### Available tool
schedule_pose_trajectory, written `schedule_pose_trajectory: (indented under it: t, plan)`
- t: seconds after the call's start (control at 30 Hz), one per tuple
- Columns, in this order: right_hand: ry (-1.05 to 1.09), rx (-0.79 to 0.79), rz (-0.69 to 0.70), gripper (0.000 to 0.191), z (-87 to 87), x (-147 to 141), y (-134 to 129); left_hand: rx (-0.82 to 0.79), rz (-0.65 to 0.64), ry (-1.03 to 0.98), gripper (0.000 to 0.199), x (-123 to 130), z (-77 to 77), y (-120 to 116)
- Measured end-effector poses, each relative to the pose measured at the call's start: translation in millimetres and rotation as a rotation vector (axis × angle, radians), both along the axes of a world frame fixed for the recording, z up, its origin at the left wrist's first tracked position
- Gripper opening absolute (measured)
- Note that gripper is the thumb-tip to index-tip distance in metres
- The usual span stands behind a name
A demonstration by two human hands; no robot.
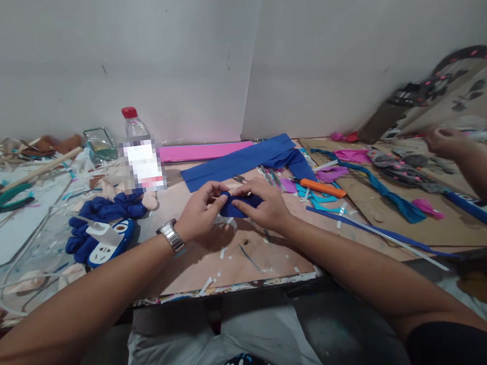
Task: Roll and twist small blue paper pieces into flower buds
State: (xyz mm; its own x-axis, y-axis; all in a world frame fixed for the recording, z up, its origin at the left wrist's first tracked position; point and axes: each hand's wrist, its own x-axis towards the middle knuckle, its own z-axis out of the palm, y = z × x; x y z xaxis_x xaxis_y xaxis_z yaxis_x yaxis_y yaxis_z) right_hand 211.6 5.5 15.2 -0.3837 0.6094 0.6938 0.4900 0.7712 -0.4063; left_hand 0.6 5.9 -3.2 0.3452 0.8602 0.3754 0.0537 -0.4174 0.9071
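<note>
Between my two hands is a small piece of dark blue fabric (pixel 230 210), held just above the table. My left hand (pixel 205 211), below a metal wristwatch (pixel 171 236), pinches its left side between thumb and fingers. On the other side my right hand (pixel 265 204) grips it with thumb and bent fingers. Part of the fabric is hidden behind the fingers. Behind the hands lies a long blue fabric strip (pixel 236 162), bent down at its right end. The tip of a small metal tool (pixel 239 179) shows just beyond my fingers.
Left: bunched blue fabric (pixel 107 210), a blue-white power strip (pixel 113 243) with cable, a red-capped bottle (pixel 137 127) and green-handled pliers (pixel 8 200). Right: an orange cutter (pixel 323 187), coloured scraps and cardboard (pixel 380 213). Another person's hand (pixel 445 143) is at far right. A wall stands behind.
</note>
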Motion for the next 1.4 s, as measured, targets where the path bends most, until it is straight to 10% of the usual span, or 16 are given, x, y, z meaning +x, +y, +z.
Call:
schedule_pose_trajectory:
  t: [0.57,1.4]
  plan:
    - [-0.001,-0.01,0.021,0.011,-1.5,-0.9,1.7,0.222,-0.041,0.144,0.033,-2.1,0.5,-4.8]
    - [-0.009,-0.039,0.042,0.017,0.7,-2.8,0.9,0.136,-0.132,0.071,0.038,0.5,1.2,-7.1]
